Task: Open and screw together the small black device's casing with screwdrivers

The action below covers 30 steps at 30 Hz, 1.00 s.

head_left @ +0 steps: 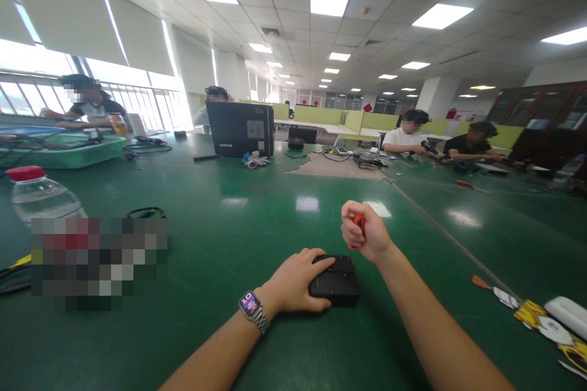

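Note:
A black box (337, 286) with small screws on its top lies flat on the green table. Gripping it from its left side is my left hand (300, 281), thumb at the near edge and fingers over the far part of the top. My right hand (367, 235) is closed around the red and black handle of a screwdriver (359, 224). The screwdriver stands upright, its thin shaft pointing down at the box's far right corner. Whether the tip sits in a screw is too small to tell.
A water bottle (43, 195) stands at the left, near a green basket (94, 153) of cables. Ahead is a black computer case (241, 128) with gloves (255, 160) beside it. Another screwdriver (472, 186) and a lanyard (532, 314) lie right. Several people sit around the table.

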Motion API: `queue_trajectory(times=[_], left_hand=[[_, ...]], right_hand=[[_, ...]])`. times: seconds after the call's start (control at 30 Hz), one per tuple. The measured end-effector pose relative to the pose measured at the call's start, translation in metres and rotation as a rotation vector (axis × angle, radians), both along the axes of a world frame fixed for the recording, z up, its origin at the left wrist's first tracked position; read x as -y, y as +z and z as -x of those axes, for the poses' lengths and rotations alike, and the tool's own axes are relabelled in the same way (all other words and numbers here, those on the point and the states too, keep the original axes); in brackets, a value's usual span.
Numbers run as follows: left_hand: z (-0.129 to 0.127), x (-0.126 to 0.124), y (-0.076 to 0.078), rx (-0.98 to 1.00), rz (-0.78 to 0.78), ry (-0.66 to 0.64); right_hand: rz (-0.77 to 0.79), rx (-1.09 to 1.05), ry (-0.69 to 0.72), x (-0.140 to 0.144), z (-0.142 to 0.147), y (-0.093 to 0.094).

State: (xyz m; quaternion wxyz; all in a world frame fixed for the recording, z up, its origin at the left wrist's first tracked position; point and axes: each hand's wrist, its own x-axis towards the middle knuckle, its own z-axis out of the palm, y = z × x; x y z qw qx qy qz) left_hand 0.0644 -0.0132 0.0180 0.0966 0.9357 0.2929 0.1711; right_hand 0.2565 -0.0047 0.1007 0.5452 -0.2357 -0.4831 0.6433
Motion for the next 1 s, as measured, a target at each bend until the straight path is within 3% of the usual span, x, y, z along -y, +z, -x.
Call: queue_trajectory(times=[0.2,0.4,0.67,0.83,1.0], left_hand=[[0.0,0.0,0.0,0.001,0.005,-0.004],[0.0,0.0,0.0,-0.002,0.011,0.001],[0.0,0.001,0.002,-0.014,0.014,0.0],[0.0,0.0,0.001,0.0,0.015,-0.003],[0.0,0.0,0.0,0.011,0.013,-0.002]], right_hand=[[-0.013,0.035,0.013,-0.001,0.0,-0.002],[-0.081,0.13,-0.097,-0.004,-0.006,-0.001],[-0.067,0.236,-0.065,-0.004,-0.02,0.004],[-0.127,0.291,0.066,-0.002,-0.024,0.004],[-0.143,0.314,0.034,-0.001,-0.025,0.005]])
